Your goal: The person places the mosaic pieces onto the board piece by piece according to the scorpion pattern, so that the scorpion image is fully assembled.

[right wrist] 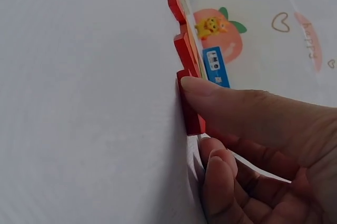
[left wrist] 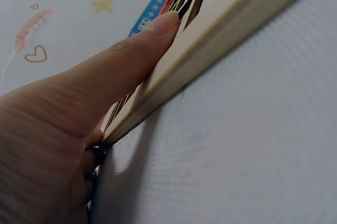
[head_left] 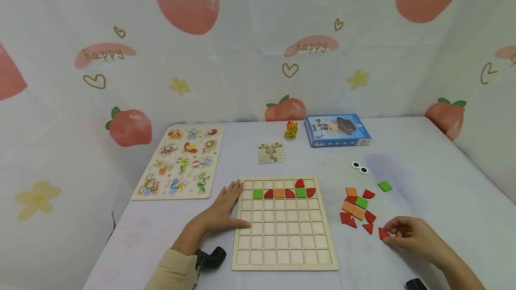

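A wooden grid board [head_left: 285, 268] lies flat on the table, with red, green and orange tiles in its upper rows. My left hand [head_left: 219, 209] rests along its left edge, fingers straight and thumb [left wrist: 131, 50] on the rim. To the board's right, my right hand [head_left: 415, 236] pinches a red tile [head_left: 384, 233] at the table surface; the right wrist view shows the thumb [right wrist: 210, 95] against this red tile [right wrist: 185, 105]. Its full outline is partly hidden by fingers. Nearby lies a loose group of tiles, including an orange square [head_left: 358, 212] and a green square [head_left: 361, 202].
Behind the board lie a pattern card [head_left: 271, 153], a small orange-yellow figure [head_left: 291, 128] and a blue box [head_left: 337, 130]. An animal puzzle board [head_left: 179, 162] is at the left. Two black-and-white discs [head_left: 355, 165] and a separate green tile [head_left: 384, 186] lie right.
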A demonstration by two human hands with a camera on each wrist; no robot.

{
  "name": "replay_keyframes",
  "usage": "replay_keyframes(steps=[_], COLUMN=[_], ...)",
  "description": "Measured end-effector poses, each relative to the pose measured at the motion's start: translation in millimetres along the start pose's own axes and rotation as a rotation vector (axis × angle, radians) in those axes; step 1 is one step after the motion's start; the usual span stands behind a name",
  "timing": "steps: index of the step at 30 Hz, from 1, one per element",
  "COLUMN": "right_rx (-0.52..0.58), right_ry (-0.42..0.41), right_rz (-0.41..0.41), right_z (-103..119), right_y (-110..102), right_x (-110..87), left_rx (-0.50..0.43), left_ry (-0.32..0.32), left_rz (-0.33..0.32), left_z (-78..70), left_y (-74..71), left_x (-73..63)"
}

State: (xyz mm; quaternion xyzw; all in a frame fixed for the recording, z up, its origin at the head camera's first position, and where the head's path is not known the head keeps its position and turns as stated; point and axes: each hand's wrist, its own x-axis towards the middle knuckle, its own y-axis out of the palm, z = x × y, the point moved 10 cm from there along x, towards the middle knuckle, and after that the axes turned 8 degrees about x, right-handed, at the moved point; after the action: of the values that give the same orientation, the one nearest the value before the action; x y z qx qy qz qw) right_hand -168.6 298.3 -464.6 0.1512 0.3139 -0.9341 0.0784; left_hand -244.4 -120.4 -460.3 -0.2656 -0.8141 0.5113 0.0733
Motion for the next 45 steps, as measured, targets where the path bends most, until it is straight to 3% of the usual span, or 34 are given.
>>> replay_keyframes(steps=[8, 17, 27, 37, 45], right_rx=[-0.02, -0.06, -0.023, 0.053, 0.076], right_ry=[-0.012, -0.054, -0.046, -0.087, -0.173], right_rz=[-0.008, -0.072, -0.058, 0.09, 0.12], right_z=[5, 8, 6, 16, 52], right_y=[3, 2, 4, 6, 9], right_x=[0.0, -0.7, 1.4, 3.6, 15.0], left_rx=[-0.001, -0.003, -0.004, -0.007, -0.005], left_ry=[0.001, 0.006, 0.01, 0.004, 0.003], left_rz=[-0.007, -0.009, -0.012, -0.013, -0.009], left_z=[-0.4, -1.5, -2.3, -2.3, -1.8], left_y=[-1.5, -2.0, -2.3, -2.5, -1.4], left_x=[-0.4, -0.3, -0.5, 0.0, -0.2])
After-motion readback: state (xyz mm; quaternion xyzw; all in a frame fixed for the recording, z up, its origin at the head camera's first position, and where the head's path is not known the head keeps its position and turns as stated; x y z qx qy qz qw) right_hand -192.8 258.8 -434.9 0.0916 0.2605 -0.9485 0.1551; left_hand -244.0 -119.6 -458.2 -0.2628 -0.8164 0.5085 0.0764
